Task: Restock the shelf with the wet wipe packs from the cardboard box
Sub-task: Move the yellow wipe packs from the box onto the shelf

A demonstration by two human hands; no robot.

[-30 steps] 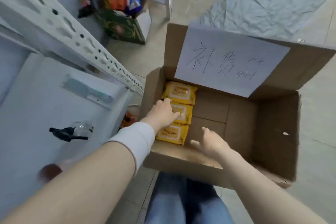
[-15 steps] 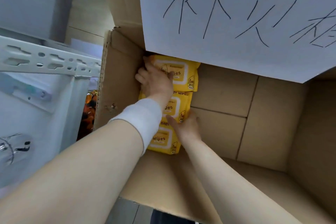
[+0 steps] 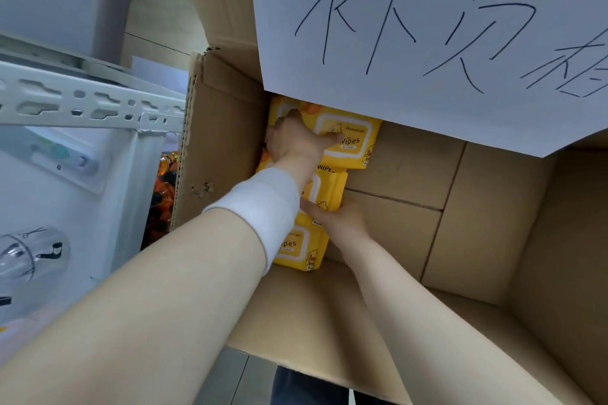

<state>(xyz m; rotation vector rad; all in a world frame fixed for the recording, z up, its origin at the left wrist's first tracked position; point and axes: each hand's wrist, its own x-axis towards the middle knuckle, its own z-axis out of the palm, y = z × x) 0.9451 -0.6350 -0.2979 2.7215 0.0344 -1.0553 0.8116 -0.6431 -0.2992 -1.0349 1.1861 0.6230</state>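
Three yellow wipe packs lie in a row along the left wall of the box (image 3: 223,148): far pack (image 3: 353,145), middle pack (image 3: 329,189), near pack (image 3: 304,248), with neighbouring edges touching or overlapping. The left hand (image 3: 292,141) holds the far pack, thumb across its printed face and fingers curled over its left edge, tight against the wall. The right hand (image 3: 343,219) lies at the middle pack's near right corner; its fingertips pass beneath the left wristband (image 3: 263,207), so its hold cannot be told. Bare box floor (image 3: 394,227) runs from the row to the right wall. The sign (image 3: 427,26) on the raised flap cuts off the far pack's far edge. Outside, the shelf rail (image 3: 82,105) appears to stand just beside the box.
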